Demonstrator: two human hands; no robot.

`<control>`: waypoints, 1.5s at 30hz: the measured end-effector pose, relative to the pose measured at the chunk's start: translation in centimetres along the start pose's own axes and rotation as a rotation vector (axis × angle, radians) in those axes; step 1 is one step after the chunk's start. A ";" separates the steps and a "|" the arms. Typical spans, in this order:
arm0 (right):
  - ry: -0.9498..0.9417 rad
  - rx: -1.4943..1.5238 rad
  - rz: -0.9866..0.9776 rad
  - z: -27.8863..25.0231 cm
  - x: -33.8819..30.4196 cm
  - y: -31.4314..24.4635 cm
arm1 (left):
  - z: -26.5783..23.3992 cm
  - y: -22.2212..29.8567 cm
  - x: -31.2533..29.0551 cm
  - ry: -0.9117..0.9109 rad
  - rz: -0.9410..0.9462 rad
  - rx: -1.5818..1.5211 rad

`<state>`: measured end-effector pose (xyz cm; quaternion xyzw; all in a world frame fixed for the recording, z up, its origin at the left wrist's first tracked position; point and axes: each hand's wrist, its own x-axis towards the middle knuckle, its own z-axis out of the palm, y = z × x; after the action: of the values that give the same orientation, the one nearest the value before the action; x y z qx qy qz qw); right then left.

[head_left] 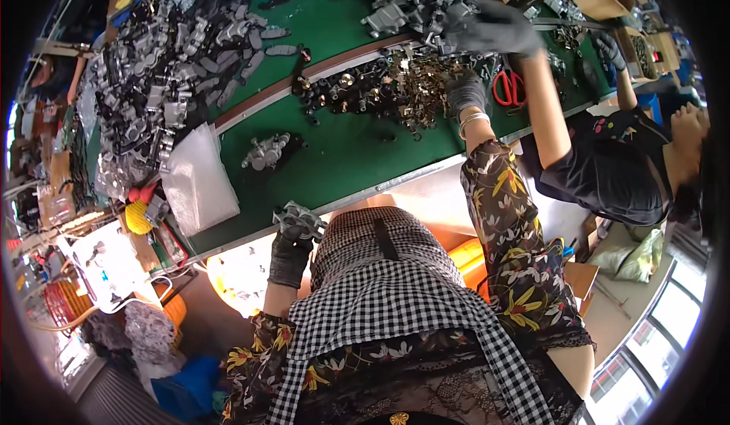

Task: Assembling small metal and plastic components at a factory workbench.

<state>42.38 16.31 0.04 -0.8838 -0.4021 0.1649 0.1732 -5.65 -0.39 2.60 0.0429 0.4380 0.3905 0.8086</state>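
Note:
My left hand (290, 255), in a dark glove, is closed round a grey metal brake caliper (299, 220) just off the table's near edge. My right hand (466, 93), gloved and with a bangle at the wrist, reaches across to the right end of a heap of small brass-coloured clips (417, 90). Its fingertips are lost among the dark and brassy parts, so what they hold, if anything, cannot be made out. Another caliper (266, 151) lies alone on the green table (334, 174), between my two hands and further in.
Piles of calipers (163, 83) and dark brake pads (228, 71) cover the left. A white plastic sheet (199, 182) hangs over the near edge. Red-handled scissors (508, 89) lie beside my right hand. A co-worker's blurred gloved hand (498, 30) passes over the far caliper pile (418, 3).

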 end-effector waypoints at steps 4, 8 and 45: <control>-0.028 -0.091 -0.150 -2.6 -0.5 -3.3 | 0.2 -1.0 0.1 0.051 0.056 0.075; -0.245 -0.228 -0.300 -3.2 0.3 -5.1 | 2.0 -1.1 -0.2 0.164 0.042 0.088; -0.356 0.278 -0.198 -5.0 3.0 -7.3 | -0.7 -2.6 3.1 0.069 0.088 -0.250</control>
<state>41.60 22.22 7.19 -0.7648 -0.4844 0.3541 0.2346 -3.68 -0.32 -1.02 -0.0524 0.4112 0.4784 0.7742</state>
